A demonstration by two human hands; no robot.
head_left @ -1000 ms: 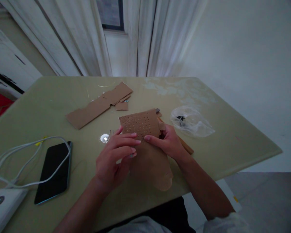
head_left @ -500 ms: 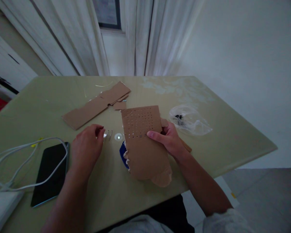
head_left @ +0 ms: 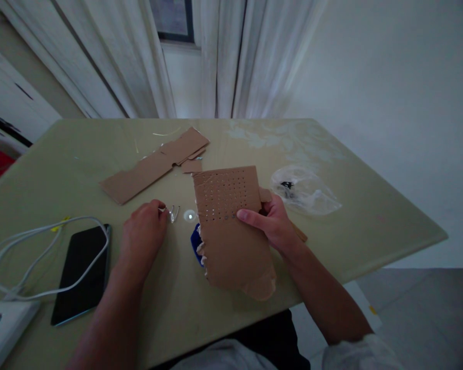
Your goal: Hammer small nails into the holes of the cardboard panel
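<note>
My right hand [head_left: 272, 224] grips a brown cardboard sheet [head_left: 231, 231] by its right edge and holds it tilted above the table. A grid of small holes covers the sheet's upper half. A blue object [head_left: 195, 243] peeks out from under its left edge. My left hand [head_left: 142, 237] rests on the table to the left, its fingertips pinching small metal pins [head_left: 173, 212]. A small shiny round piece [head_left: 189, 216] lies just right of the pins.
Cardboard scraps [head_left: 154, 164] lie further back on the green table [head_left: 61, 169]. A black phone [head_left: 83, 272], white cables [head_left: 34, 246] and a white device [head_left: 2, 329] sit at the left. A crumpled clear plastic bag [head_left: 304, 191] lies to the right.
My left hand left the cardboard, moved left to the table and closed its fingertips on the pins. My right hand lifted and tilted the sheet, uncovering the blue object.
</note>
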